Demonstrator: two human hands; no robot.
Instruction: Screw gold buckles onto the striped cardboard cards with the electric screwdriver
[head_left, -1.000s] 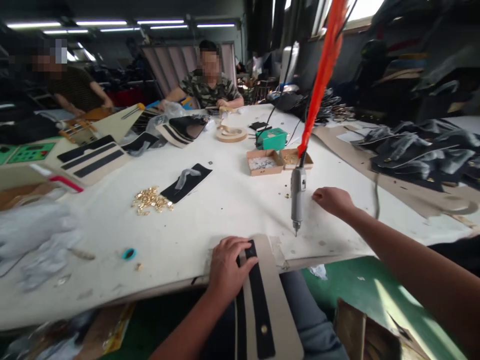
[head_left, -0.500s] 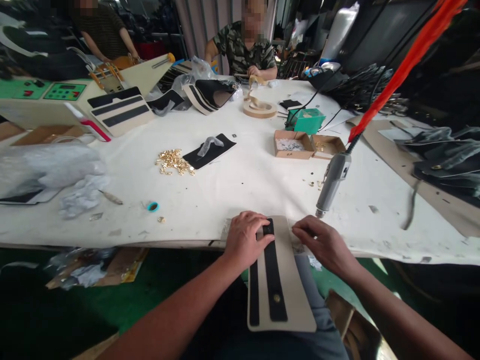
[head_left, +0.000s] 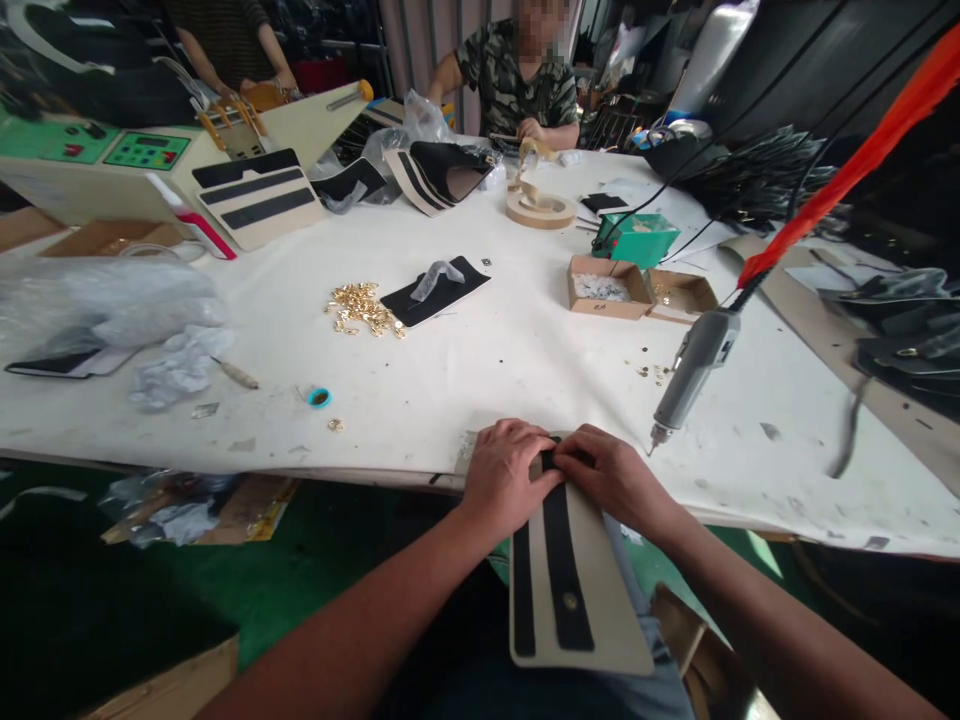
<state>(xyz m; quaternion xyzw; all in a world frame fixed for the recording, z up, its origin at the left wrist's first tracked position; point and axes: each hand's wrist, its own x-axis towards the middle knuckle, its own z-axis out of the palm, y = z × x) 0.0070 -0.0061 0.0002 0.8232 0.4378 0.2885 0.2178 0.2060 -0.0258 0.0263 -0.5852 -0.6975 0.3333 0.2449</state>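
A beige panel with black strips hangs over the near table edge onto my lap. One strip carries a round brass-coloured piece of hardware near its lower end. My left hand grips the panel's far end, thumb on top. Right beside it, my right hand is closed in a pinch at the upper end of that strip; whatever is between its fingertips is hidden. An electric screwdriver hangs tip down from an orange-wrapped line, to the right of my right hand.
Gold-coloured hardware lies heaped beside a black piece. Two small cardboard boxes of parts stand before a green box. Tape rolls, plastic bags and an awl are on the table. Two people sit or stand beyond.
My right hand has moved left from beside the panel onto the upper end of the strip, next to my left thumb. My left hand keeps its hold. The view has shifted slightly.
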